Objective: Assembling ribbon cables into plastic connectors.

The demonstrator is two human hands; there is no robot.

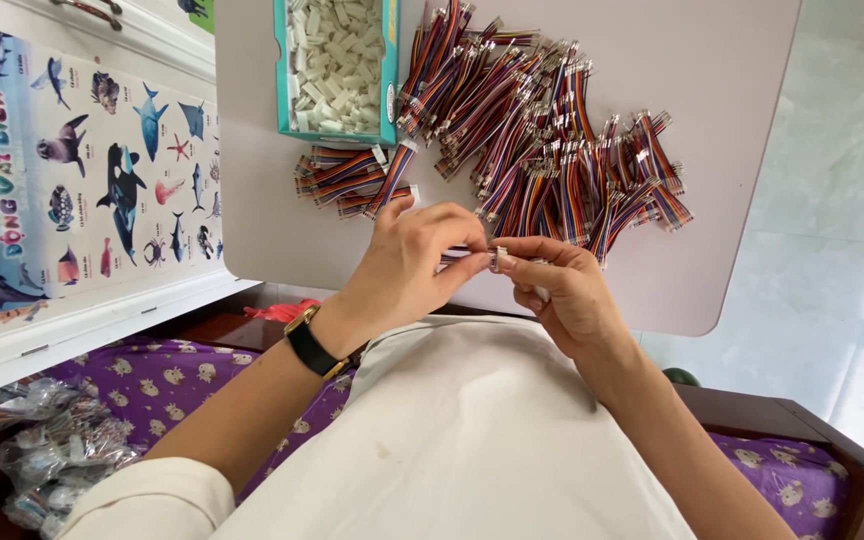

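Note:
My left hand (414, 262) and my right hand (562, 290) meet at the near edge of a small white table (712, 90). Between their fingertips they pinch a short multicoloured ribbon cable (460, 256) with a small white connector (499, 258) at its end. The left hand holds the wires, the right hand grips the connector. A black wristwatch (310, 345) sits on my left wrist. Beyond the hands lies a big heap of the same striped cables (552, 140). A smaller batch of cables with connectors (347, 178) lies to the left.
A teal cardboard box (282, 70) full of white plastic connectors stands at the table's far side. A sea-animal poster (82, 170) hangs on a white door at left. Clear plastic bags (47, 450) lie at lower left on a purple patterned cloth (162, 380). Tiled floor at right.

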